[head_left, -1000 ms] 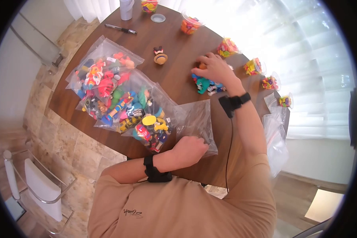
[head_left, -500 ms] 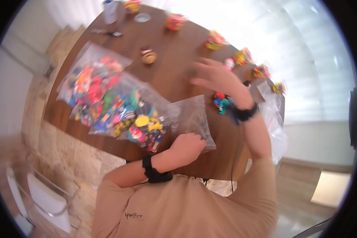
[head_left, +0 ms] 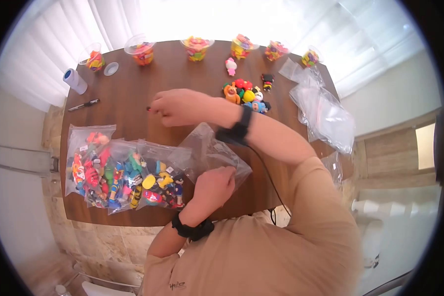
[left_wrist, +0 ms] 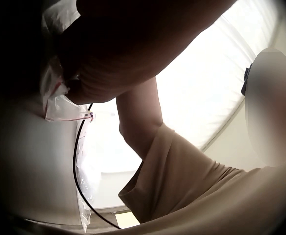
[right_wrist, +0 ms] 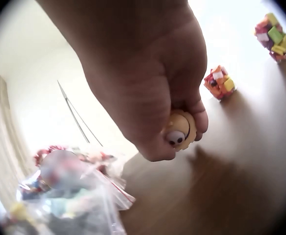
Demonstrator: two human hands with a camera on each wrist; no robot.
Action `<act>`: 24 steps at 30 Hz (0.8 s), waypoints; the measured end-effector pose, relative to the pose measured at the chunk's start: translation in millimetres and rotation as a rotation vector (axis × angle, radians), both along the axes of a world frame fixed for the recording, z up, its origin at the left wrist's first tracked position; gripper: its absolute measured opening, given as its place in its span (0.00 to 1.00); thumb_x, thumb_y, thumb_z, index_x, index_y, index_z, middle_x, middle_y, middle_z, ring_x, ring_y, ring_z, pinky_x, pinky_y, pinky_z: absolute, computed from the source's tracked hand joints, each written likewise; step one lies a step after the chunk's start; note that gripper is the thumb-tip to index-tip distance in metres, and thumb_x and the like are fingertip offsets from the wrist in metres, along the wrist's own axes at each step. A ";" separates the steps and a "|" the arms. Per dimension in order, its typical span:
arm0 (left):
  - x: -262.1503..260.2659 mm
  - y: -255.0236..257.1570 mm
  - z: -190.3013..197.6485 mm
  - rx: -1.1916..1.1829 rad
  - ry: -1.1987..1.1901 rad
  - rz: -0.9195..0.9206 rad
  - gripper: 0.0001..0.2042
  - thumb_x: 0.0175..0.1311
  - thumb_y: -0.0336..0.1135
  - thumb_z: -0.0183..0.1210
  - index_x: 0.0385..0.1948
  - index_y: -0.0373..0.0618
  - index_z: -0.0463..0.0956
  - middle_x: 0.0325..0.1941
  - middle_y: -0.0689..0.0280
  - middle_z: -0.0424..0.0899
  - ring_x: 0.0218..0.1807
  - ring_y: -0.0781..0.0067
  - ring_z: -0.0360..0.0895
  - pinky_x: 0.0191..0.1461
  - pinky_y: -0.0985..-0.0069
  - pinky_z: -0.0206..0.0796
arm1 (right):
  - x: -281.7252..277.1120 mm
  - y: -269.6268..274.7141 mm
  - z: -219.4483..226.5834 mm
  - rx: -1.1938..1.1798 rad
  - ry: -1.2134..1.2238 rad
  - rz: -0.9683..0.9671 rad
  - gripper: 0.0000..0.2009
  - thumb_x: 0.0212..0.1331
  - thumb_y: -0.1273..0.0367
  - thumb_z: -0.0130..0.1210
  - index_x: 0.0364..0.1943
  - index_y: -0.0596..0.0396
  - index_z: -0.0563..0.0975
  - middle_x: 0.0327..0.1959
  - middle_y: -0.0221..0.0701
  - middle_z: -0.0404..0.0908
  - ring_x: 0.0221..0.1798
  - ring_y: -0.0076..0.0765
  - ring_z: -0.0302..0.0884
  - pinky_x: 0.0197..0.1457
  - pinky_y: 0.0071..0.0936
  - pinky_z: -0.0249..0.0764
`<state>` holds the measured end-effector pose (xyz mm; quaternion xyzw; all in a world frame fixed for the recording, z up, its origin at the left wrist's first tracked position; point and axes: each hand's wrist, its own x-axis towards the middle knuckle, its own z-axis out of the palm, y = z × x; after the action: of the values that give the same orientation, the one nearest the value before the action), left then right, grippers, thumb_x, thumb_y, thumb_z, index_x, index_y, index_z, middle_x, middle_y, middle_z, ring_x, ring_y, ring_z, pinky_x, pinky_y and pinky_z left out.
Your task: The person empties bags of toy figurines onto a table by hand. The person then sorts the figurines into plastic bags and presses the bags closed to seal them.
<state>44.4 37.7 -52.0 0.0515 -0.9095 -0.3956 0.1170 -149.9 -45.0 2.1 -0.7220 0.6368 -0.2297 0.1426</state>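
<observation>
My right hand (head_left: 185, 106) grips a small toy figure with a round tan top and big white eyes (right_wrist: 182, 129), low over the table. Most of the figure is hidden by the fingers in the head view. Near the front edge, my left hand (head_left: 215, 186) holds the edge of a clear zip bag (head_left: 207, 148) that lies flat; its red-striped rim (left_wrist: 67, 118) shows in the left wrist view. Beyond my right forearm lies a pile of toy figures (head_left: 246, 94), with a pink-and-white figure (head_left: 231, 66) and a dark figure (head_left: 267, 82) apart from it.
Clear bags filled with toy figures (head_left: 103, 172) cover the table's left front. Cups of colourful pieces (head_left: 197, 49) line the far edge. A pen (head_left: 84, 105), a white cylinder (head_left: 75, 81) and a lid (head_left: 111, 69) are at left; more clear bags (head_left: 325, 118) lie at right.
My right hand has left the toy pile, moved left across the table and taken hold of the lone tan-topped figure. My left hand stays at the bag. The head view has turned.
</observation>
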 end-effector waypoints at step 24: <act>-24.2 44.4 36.8 0.305 0.127 0.294 0.06 0.63 0.28 0.62 0.37 0.36 0.83 0.24 0.58 0.83 0.23 0.76 0.78 0.28 0.77 0.68 | 59.8 279.6 11.6 0.194 -0.787 -0.577 0.16 0.58 0.73 0.64 0.50 0.59 0.76 0.40 0.29 0.80 0.40 0.23 0.79 0.45 0.22 0.77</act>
<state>20.2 82.1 -15.2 0.1757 -0.8127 -0.5095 0.2216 -90.1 234.6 13.7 -0.3581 0.7270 -0.4548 0.3694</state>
